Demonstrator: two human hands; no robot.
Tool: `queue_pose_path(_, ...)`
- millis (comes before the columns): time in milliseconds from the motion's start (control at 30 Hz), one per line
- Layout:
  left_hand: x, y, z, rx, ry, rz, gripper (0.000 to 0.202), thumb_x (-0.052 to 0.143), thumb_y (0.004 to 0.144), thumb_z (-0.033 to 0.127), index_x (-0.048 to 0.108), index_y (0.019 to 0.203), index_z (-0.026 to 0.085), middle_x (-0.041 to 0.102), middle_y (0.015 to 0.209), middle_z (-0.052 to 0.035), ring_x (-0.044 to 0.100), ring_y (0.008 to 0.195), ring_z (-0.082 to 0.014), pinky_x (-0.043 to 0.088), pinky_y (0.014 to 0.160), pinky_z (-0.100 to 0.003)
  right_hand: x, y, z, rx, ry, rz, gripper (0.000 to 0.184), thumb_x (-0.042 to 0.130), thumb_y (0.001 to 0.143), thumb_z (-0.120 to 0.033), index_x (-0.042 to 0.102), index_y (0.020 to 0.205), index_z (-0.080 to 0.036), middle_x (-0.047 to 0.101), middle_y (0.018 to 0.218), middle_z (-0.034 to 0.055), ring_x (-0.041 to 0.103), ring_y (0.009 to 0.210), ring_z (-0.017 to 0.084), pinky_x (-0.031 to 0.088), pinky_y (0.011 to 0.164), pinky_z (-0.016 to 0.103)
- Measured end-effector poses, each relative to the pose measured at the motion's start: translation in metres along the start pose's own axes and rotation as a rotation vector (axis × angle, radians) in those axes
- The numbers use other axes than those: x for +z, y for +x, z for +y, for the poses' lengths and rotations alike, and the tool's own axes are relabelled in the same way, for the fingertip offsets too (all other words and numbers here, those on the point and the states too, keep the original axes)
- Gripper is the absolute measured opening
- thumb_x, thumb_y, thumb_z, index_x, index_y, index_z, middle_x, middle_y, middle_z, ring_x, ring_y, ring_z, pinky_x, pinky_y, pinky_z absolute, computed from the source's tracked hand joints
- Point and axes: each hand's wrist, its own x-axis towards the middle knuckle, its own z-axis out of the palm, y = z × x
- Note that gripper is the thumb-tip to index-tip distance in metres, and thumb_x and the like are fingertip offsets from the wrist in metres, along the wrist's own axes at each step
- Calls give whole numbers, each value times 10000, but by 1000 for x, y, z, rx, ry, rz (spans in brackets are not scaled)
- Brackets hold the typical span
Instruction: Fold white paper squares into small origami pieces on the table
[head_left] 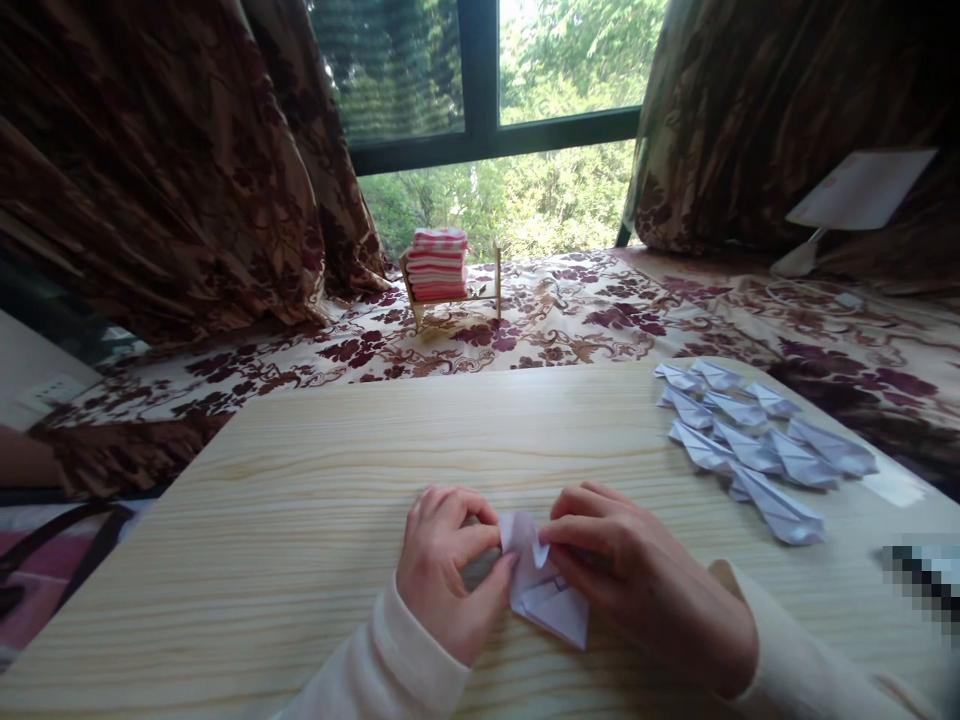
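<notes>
Between my two hands is a partly folded piece of white paper (555, 610), low over the pale wooden table (315, 560). My left hand (450, 565) pinches its upper left side between thumb and fingers. On the other side, my right hand (622, 560) grips a small raised flap with thumb and index finger. Creases and layered folds show on the paper's lower part, which ends in a point toward me. Several folded white paper pieces (750, 430) lie in loose rows at the table's far right corner.
A small rack (497, 285) with stacked pink-and-white cloths (437, 265) stands beyond the table on a floral cover (570, 310). A white lamp (859, 190) is at the back right. A blurred, pixelated dark object (930, 580) lies at the right edge.
</notes>
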Motion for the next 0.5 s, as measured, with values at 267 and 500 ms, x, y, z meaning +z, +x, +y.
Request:
queue_pose_path(267, -2, -5, 3, 194, 203, -2, 173, 488, 757, 177, 647, 759, 246, 594, 817, -20, 516, 946, -222, 244, 1005, -510, -1, 0, -1, -5, -10, -15, 181, 525, 831, -124, 659, 766, -228, 562, 737, 13, 483, 728, 149, 370, 673, 272)
queue_pose_path(500, -1, -4, 5, 271, 221, 28, 223, 453, 783, 160, 647, 853, 244, 605, 818, -18, 524, 954, -200, 217, 1042, -484, -4, 0, -2, -40, -53, -62, 195, 499, 848, -125, 648, 770, -225, 556, 755, 20, 465, 724, 151, 361, 671, 281)
